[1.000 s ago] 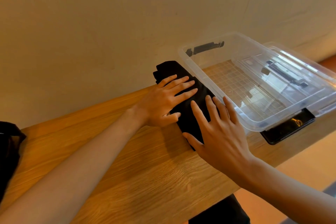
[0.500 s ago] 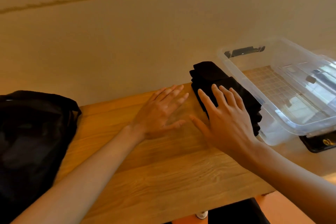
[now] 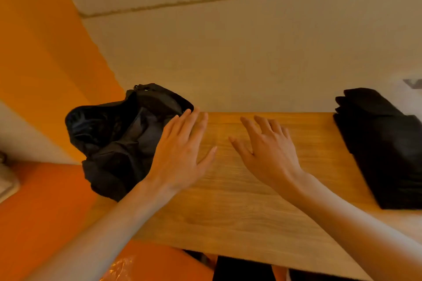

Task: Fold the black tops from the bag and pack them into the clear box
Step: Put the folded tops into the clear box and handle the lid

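Note:
A black bag [image 3: 114, 134] lies open and crumpled on the left end of the wooden table [image 3: 239, 201], with dark cloth showing inside. My left hand [image 3: 180, 153] hovers with straight fingers at the bag's right edge, holding nothing. My right hand [image 3: 267, 150] is spread over the bare wood in the middle, also empty. A folded black top [image 3: 383, 143] lies flat at the table's right end, well clear of both hands. Only a blurred corner of the clear box [image 3: 411, 89] shows at the right edge.
A pale wall runs directly behind the table. An orange wall and an orange floor lie to the left and below. The table's front edge is near my body at the bottom of the view.
Both hands have left the folded top and moved left across the table toward the bag. The view has swung left, so the clear box has slid almost out of sight.

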A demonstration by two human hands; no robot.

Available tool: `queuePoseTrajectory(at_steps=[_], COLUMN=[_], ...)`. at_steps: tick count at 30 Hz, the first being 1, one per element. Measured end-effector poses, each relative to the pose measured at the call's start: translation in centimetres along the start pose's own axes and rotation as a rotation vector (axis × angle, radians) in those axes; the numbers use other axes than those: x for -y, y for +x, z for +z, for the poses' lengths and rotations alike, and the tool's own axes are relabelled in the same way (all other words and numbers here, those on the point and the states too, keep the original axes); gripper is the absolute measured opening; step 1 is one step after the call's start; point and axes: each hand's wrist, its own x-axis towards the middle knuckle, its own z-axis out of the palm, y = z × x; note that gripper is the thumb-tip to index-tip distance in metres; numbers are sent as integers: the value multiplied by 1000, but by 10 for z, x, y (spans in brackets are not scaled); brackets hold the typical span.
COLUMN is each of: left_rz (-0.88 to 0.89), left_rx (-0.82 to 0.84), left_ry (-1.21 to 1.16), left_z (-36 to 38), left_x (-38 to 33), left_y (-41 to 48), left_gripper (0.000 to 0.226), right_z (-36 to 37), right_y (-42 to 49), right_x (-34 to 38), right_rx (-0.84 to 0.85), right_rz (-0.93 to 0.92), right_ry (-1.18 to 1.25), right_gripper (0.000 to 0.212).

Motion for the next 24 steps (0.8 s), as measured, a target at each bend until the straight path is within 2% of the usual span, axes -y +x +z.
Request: queuePoseTrajectory(at_steps=[3, 6, 8, 11, 16, 20, 24], left_rz=[-178, -340, -395, -413, -371, -351, -312], left_rx=[-17, 34, 82, 142, 160, 137, 156], left_ry=[123, 198, 220, 203, 162, 146, 155], left_z=[-23, -36, -40, -37, -16, -2, 7], left_x=[47, 91, 112, 129, 137, 137, 138], left_y=[-20, -43, -57, -75, -90, -92, -90], left_gripper=[80, 87, 91, 98, 98, 91, 89], right_z=[2, 8, 19, 43, 80, 102, 123], right_y=[34, 74, 100, 142, 193, 202, 198], right_x=[60, 122, 157, 201, 252, 263, 254], right_rx=[49, 92, 108, 228, 544, 791, 872], right_rz=[-133, -283, -411, -600, -778, -795, -830], right_ry=[128, 219, 272, 286, -19, -319, -439], right_gripper=[72, 69, 59, 45, 37, 43, 39])
